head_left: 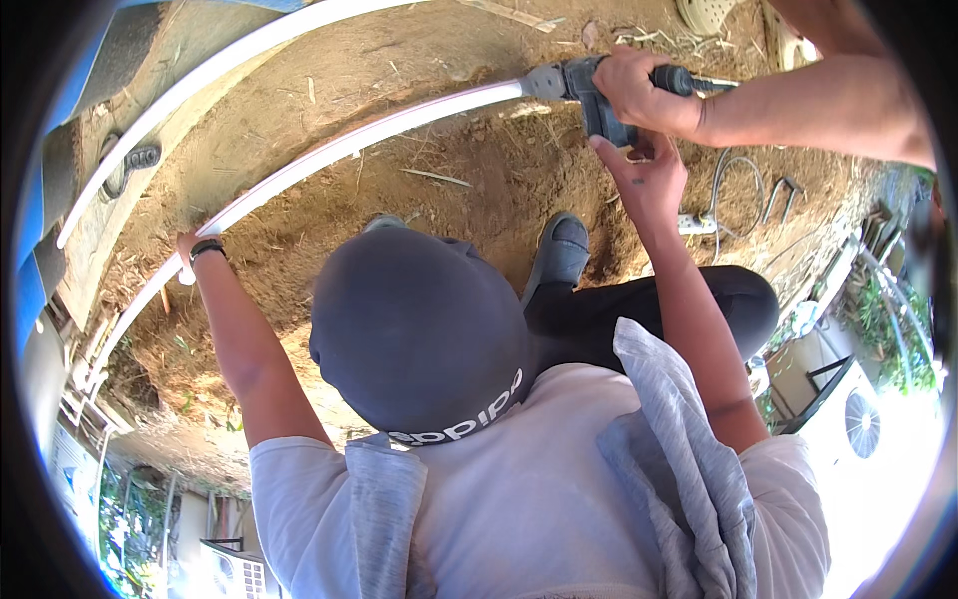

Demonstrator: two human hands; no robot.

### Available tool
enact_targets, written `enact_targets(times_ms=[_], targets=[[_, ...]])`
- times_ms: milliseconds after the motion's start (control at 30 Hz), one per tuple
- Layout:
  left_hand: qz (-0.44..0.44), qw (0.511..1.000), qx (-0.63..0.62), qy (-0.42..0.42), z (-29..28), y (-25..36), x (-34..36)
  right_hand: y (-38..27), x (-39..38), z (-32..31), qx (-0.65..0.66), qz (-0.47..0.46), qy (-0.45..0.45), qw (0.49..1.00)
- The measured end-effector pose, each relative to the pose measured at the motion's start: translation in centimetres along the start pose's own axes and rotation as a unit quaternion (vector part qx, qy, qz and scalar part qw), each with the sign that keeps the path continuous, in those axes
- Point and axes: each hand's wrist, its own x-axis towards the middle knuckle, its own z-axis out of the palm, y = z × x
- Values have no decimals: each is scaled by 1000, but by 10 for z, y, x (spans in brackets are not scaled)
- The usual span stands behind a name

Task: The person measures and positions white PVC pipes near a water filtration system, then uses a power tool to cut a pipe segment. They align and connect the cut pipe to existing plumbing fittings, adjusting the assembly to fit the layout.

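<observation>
So, bare brown dirt (479,150) is mostly covered by a crouching co-worker (539,489) in a dark cap (419,329). Over it, a long white strip (369,135) is held up, its end met by a corded power tool (609,105); mid-job by the look of it, but what's finished or left can't be told. The tool is gripped by a hand (649,95) from the upper right, fingers wrapped around; whether it's a left or right can't be told. The tool's underside is cupped by a co-worker's hand (654,185); the strip is held further along by the other one (187,244), fingers mostly hidden.
</observation>
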Motion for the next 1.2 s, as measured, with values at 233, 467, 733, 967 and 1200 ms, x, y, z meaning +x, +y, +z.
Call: enact_targets(times_ms=[233, 467, 733, 967, 1200], targets=[[11, 998, -13, -59, -9, 1, 18, 1, 0, 2, 45, -24, 0, 999], [85, 989, -72, -98, -17, -8, 27, -1, 2, 0, 34, -18, -4, 999], [36, 981, -133, -136, -21, -7, -23, 3, 2, -1, 39, -14, -15, 999], [4, 957, -206, -205, -29, -11, -23, 4, -2, -1, 50, -22, -7, 998], [-26, 910, -298, -287, -41, -11, 11, 3, 1, -1, 53, -24, -7, 998]])
